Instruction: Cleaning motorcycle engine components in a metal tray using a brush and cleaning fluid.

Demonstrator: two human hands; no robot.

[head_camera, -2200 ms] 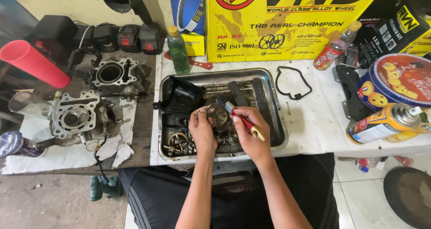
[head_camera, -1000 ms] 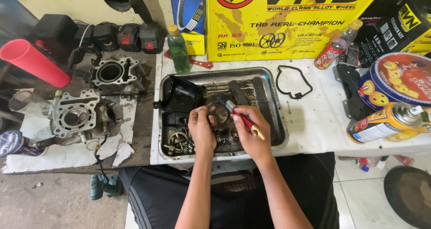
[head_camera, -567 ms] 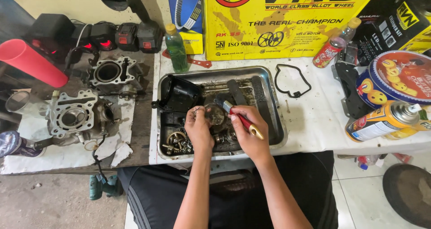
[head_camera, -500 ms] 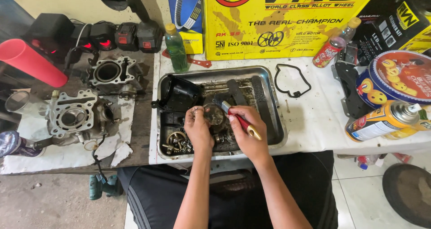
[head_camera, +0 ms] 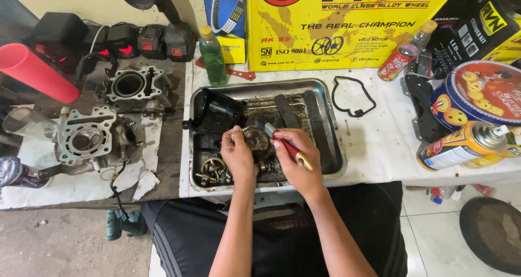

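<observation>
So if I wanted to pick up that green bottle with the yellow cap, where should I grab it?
Grab the green plastic bottle with the yellow cap around its straight middle, coming from the front. It stands upright beside the steel tray, and the yellow cardboard box crowds it from behind, so the front side is probably easiest.

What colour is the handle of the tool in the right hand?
Red, with a gold-coloured end cap. The tool, a small brush or scraper held by the right hand, shows in the head view.
</observation>
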